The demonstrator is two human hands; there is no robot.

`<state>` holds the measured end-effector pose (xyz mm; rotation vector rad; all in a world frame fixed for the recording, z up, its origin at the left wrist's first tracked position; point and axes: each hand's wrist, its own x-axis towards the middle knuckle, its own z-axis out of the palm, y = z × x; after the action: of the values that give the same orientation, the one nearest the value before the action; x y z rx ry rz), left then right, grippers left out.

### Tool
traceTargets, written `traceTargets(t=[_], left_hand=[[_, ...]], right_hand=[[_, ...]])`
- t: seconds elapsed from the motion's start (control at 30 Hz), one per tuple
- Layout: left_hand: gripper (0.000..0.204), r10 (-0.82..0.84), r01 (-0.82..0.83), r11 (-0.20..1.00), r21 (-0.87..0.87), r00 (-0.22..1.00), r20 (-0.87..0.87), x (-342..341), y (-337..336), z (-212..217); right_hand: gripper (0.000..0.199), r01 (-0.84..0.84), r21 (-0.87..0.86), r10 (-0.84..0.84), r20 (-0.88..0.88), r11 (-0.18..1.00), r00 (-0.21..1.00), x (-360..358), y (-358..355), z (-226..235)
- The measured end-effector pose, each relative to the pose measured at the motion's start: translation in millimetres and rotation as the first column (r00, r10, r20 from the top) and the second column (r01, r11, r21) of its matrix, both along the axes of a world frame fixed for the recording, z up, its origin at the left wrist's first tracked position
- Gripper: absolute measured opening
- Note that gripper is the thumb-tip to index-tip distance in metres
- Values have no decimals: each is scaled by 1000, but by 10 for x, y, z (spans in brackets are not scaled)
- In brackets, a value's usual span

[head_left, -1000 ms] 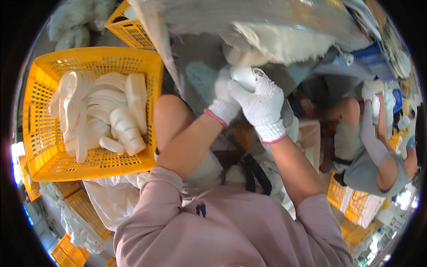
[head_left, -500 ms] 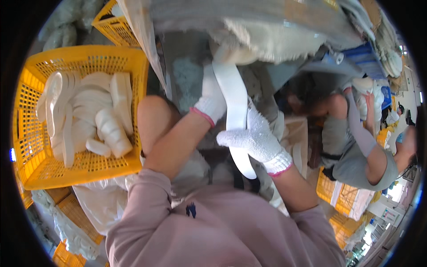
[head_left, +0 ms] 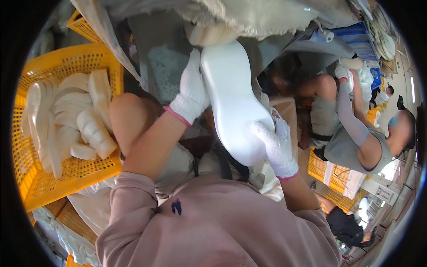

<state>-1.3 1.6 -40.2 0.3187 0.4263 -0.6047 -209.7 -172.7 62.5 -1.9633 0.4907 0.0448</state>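
A smooth white shoe sole (head_left: 235, 102) lies between my two gloved hands, its broad face up and its far end against or very close to a blurred tan wheel (head_left: 211, 35). My left hand (head_left: 193, 86), in a white knit glove with a pink cuff, grips the sole's left edge near that far end. At the near end, my right hand (head_left: 276, 142) is closed round the right edge, thumb across the upper face; its other fingers are mostly hidden underneath. Ragged pale cloth (head_left: 267, 18) hangs just beyond the wheel.
On my left stands a yellow plastic basket (head_left: 66, 191) filled with white sole pieces (head_left: 71, 115). A grey surface with white dust (head_left: 167, 69) lies beyond my left hand. To the right sits a co-worker (head_left: 360, 138) in grey, near more yellow crates (head_left: 318, 167).
The sole has turned from nearly edge-on to broad face up. My right hand has shifted slightly right, and my left hand now shows more fully along the edge. The whole view has shifted slightly.
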Motion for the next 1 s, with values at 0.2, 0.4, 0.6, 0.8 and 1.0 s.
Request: traceTargets(t=[0.2, 0.4, 0.6, 0.8, 1.0], left_hand=[[51, 64, -165, 958, 236, 922, 382, 353, 205, 279], [41, 115, -105, 990, -96, 987, 109, -52, 188, 235], [46, -7, -131, 933, 334, 925, 380, 532, 23, 354], [45, 58, -28, 985, -170, 983, 172, -115, 233, 194], [46, 61, -50, 996, -78, 988, 140, -133, 114, 181]], right_hand=[[58, -96, 15, 96, 35, 995, 995, 1157, 635, 644], [78, 2, 176, 21, -131, 984, 991, 531, 498, 518], [51, 205, 617, -129, -167, 759, 978, 1191, 502, 341], [61, 70, 587, 7, -129, 807, 992, 187, 284, 189], [68, 56, 267, -57, -5, 962, 998, 415, 449, 338]])
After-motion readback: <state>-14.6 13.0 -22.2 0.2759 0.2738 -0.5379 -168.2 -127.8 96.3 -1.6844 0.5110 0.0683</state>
